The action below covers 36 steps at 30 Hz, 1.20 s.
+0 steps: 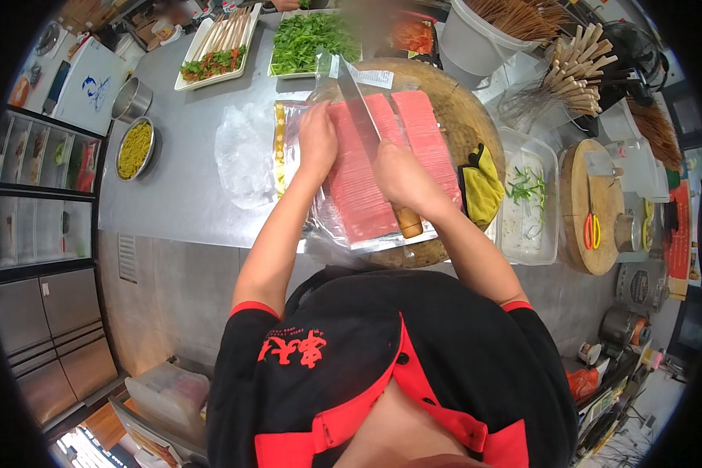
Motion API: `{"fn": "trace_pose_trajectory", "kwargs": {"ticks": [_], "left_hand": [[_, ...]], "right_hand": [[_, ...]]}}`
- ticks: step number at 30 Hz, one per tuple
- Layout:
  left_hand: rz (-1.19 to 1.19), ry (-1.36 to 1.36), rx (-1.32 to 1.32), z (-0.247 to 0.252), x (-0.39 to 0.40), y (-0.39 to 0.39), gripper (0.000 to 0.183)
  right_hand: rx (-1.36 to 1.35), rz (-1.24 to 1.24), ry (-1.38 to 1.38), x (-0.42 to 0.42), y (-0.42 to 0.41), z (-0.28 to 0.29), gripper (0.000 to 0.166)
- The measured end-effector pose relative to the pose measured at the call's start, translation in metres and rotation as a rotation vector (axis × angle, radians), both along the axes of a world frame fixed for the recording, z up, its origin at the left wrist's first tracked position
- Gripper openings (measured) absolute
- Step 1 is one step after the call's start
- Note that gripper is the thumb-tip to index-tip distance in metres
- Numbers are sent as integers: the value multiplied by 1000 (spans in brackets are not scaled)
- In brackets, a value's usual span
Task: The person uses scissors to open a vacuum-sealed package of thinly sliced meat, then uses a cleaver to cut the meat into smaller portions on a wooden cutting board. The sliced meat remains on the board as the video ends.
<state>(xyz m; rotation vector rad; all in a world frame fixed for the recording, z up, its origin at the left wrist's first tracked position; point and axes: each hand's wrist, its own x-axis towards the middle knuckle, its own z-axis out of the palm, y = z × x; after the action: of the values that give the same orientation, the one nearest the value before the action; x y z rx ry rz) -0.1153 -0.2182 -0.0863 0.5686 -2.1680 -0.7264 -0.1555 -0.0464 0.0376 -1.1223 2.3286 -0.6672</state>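
My right hand grips a cleaver, its broad blade pointing away from me and lying over a slab of thinly sliced pink meat. The cleaver's wooden handle sticks out below the hand. A narrower sliced slab lies to the right, parted from the first by a thin gap. On the left edge of the meat rests my left hand, fingers close together, beside opened plastic packaging with a gold strip. The meat and its silvery wrapping lie across a round wooden chopping block.
Left are a crumpled clear bag and a steel bowl of yellow-green food. Trays of skewers and leafy greens stand beyond. A yellow-black glove, plastic tub and second board with scissors are right.
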Motion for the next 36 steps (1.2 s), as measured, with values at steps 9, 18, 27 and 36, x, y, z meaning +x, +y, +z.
{"fn": "trace_pose_trajectory", "kwargs": {"ticks": [9, 18, 27, 36], "left_hand": [[-49, -133, -91, -10, -9, 7, 29], [-50, -138, -67, -8, -7, 8, 24], [-60, -141, -41, -11, -7, 6, 25], [-62, -155, -24, -9, -7, 5, 20]], "right_hand": [[43, -24, -59, -4, -7, 3, 17], [107, -98, -142, -17, -26, -19, 18], [125, -64, -84, -24, -45, -18, 20], [147, -58, -57, -40, -70, -23, 19]]}}
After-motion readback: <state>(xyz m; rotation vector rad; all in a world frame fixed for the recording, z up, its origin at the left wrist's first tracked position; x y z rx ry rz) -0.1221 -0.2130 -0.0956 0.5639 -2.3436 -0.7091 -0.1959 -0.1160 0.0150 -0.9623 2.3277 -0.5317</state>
